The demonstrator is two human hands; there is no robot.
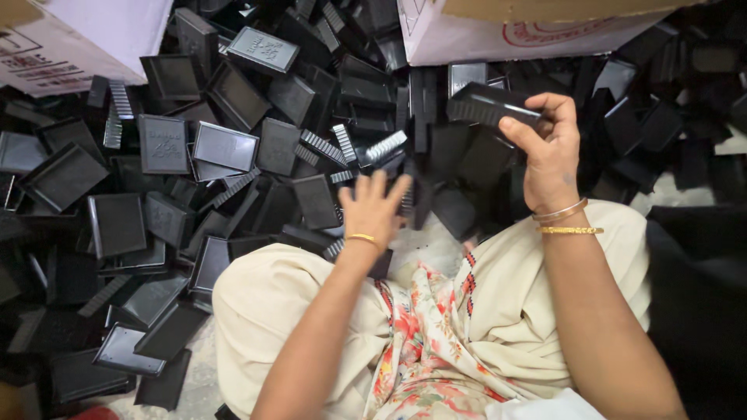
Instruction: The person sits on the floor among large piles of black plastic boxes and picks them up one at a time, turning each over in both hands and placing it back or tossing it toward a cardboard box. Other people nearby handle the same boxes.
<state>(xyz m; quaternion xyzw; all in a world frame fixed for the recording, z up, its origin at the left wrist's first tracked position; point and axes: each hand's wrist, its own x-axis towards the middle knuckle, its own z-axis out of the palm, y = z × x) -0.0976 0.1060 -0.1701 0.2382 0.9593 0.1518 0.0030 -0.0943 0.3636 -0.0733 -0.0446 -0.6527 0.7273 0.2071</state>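
overhead, right hand (549,152) holding one black tray (492,106)

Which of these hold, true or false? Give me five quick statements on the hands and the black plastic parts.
1. The right hand holds a black ribbed plastic piece raised above the pile. True.
2. The left hand holds nothing and rests on the knee. False: it reaches down into the black parts, fingers spread on them.
3. Cardboard boxes stand at the far edge of the pile. True.
4. The parts are stacked in neat rows. False: they lie jumbled, at all angles.
5. Both wrists are bare. False: both wear gold bangles.
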